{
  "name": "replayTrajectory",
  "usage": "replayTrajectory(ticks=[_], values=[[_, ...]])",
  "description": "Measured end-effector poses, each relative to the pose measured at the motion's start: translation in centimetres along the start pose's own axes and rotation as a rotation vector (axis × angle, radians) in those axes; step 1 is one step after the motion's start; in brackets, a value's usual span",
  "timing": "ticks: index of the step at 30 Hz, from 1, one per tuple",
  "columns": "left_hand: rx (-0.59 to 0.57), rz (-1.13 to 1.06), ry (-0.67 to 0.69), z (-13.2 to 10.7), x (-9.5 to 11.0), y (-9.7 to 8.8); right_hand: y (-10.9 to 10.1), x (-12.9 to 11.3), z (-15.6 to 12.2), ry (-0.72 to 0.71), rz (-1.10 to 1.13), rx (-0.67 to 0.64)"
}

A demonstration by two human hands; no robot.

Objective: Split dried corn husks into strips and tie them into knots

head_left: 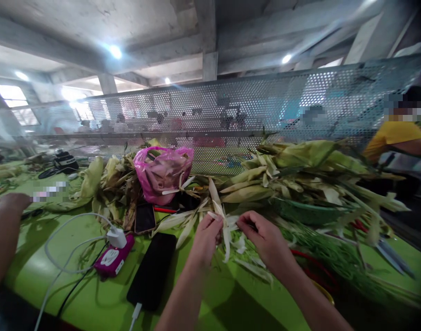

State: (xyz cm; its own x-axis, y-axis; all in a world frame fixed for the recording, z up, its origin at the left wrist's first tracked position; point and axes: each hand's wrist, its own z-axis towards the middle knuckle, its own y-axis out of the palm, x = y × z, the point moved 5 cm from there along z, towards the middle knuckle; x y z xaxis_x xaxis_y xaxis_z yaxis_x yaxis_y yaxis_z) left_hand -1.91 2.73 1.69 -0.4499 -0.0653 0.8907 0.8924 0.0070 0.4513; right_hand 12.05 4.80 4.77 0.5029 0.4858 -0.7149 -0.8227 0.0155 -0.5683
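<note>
Pale strips of corn husk (226,239) hang between my two hands above the green table. My left hand (210,234) is closed, its thumb and fingers pinching a husk strip. Close by on the right, my right hand (258,232) is also closed, with its fingertips pressed on the pale edge of a husk piece. Beyond them lies a heap of corn husks (248,192), partly in a green basket (307,212). Loose husk scraps (255,270) are on the table under my hands.
A pink plastic bag (164,172) of husks stands behind. Left of me are a black phone (152,271), another phone (145,218) and a purple power strip (114,257) with cables. Scissors (396,257) and green strings (334,246) lie right. Another person's arm (5,234) reaches in from the left.
</note>
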Motion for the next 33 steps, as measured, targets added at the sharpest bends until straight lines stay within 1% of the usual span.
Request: replayTrajectory(ticks=[3,6,8,11,15,19,21,23,26,29,31,33], values=[[-0.029,0.058,0.012,0.1,0.0,0.0,-0.2,0.5,0.3,0.001,0.052,-0.018],[-0.059,0.150,0.055,0.0,0.1,0.4,-0.4,0.5,0.5,0.020,0.181,-0.037],[-0.132,0.164,0.085,-0.2,0.1,1.1,-0.5,0.3,0.5,0.051,0.253,-0.057],[-0.235,0.148,0.090,-0.5,0.0,2.2,-0.5,-0.1,0.3,0.092,0.289,-0.059],[-0.271,0.153,0.072,-0.9,0.1,2.8,-0.7,0.1,0.1,0.127,0.291,0.052],[-0.288,0.177,0.049,-1.2,-0.1,2.9,-0.9,0.9,0.1,0.145,0.330,0.169],[-0.275,0.201,0.051,-1.1,-0.4,2.6,-1.0,1.2,0.2,0.156,0.344,0.172],[-0.241,0.215,0.045,-0.9,-0.9,2.2,-1.0,1.3,0.3,0.173,0.378,0.128],[-0.110,0.179,0.040,-0.4,-1.2,1.3,-0.9,1.1,0.3,0.215,0.463,0.056],[0.029,0.149,0.071,-0.1,-0.8,0.6,-0.1,1.1,0.0,0.303,0.496,-0.044],[0.054,0.145,0.092,-0.1,-0.4,0.5,0.7,1.1,-0.2,0.355,0.535,-0.136],[0.044,0.127,0.097,-0.1,-0.2,0.7,1.3,1.1,-0.4,0.373,0.593,-0.182]])
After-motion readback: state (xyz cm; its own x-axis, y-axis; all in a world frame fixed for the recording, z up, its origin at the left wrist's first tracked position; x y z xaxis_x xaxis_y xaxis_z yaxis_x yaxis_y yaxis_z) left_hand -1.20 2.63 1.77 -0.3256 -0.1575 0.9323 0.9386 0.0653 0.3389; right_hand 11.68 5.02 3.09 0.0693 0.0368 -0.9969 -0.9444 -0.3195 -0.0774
